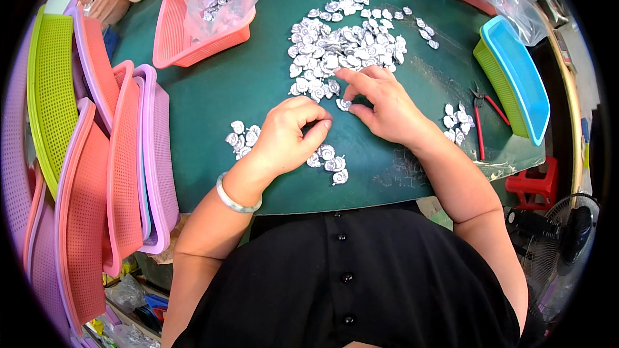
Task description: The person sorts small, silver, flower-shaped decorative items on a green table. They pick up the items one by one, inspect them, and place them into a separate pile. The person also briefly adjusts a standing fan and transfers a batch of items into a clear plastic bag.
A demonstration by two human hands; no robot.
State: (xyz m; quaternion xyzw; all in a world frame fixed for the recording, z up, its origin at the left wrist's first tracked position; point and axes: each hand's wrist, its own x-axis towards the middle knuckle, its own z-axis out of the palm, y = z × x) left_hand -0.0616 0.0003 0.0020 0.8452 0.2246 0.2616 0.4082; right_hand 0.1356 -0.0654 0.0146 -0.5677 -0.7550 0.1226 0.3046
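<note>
A heap of small silver, rose-shaped metal pieces (pixel 348 48) lies on the green table (pixel 213 103). Just below the heap, my right hand (pixel 387 106) has its thumb and a curled finger at a single rose-shaped piece (pixel 343 104), its index finger stretched toward the pile. My left hand (pixel 290 134), with a pale bangle (pixel 237 198) on the wrist, is closed in a pinch; whatever sits between those fingertips is too small to make out. Beneath the left fingers is a small group of the pieces (pixel 334 164), and another group (pixel 241 136) lies left of that wrist.
Red-handled pliers (pixel 480 122) lie at the right beside more pieces (pixel 456 122) and a blue-and-green basket (pixel 516 80). A pink basket (pixel 203 51) with a plastic bag stands at the back left. Stacked baskets (pixel 84 212) crowd the left; a fan (pixel 561 238) stands lower right.
</note>
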